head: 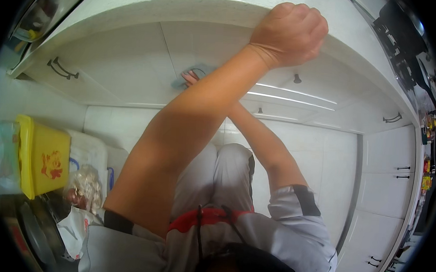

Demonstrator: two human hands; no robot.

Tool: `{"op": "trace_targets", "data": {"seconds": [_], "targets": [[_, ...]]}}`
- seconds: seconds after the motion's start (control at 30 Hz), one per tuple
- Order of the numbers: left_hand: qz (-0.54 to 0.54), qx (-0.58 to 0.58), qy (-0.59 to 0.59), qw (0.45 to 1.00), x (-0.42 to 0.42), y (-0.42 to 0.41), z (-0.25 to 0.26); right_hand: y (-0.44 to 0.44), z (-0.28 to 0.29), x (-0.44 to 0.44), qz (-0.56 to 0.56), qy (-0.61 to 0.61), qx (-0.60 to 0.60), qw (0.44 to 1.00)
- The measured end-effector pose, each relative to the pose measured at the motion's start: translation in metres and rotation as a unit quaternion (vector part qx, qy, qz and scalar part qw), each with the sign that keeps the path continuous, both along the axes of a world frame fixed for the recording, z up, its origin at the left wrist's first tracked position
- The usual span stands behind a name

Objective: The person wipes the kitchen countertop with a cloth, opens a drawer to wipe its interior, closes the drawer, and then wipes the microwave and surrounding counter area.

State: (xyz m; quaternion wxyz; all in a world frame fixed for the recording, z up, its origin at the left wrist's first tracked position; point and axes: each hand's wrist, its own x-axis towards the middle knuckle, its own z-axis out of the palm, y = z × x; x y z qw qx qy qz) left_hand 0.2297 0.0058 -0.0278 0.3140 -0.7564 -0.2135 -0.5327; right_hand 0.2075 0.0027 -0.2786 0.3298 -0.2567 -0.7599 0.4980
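Note:
My arms cross in front of a run of white cabinets. My left hand (291, 34) is curled into a fist at the front edge of the pale countertop (209, 10), knuckles toward the far side; its palm is hidden. Beneath my left forearm, my right hand (191, 77) presses a grey-blue cloth (202, 67) to a white cabinet front (133, 54), beside the seam between two panels. Only some fingertips of that hand show, the rest being covered by my left arm. A dark knob (297, 79) sits on a drawer front to the right.
Dark bar handles (63, 68) stick out from the left door. On the left stand a yellow plastic bin (48, 160) and a clear bag of bulbs, perhaps garlic or onions (84, 188). A black gas hob (400, 42) lies at the right. My knees are above the white tiled floor (299, 140).

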Motion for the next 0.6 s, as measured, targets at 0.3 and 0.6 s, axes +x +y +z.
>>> {"op": "trace_targets", "data": {"seconds": [0.3, 0.6], "targets": [[0.000, 0.010, -0.002, 1.000, -0.003, -0.002, 0.006, -0.012, 0.092, 0.052, -0.214, -0.272, 0.413, 0.843], [0.012, 0.039, -0.006, 0.999, -0.004, -0.003, 0.007, -0.063, 0.068, 0.094, -0.245, -0.182, 0.170, 0.937]]}}
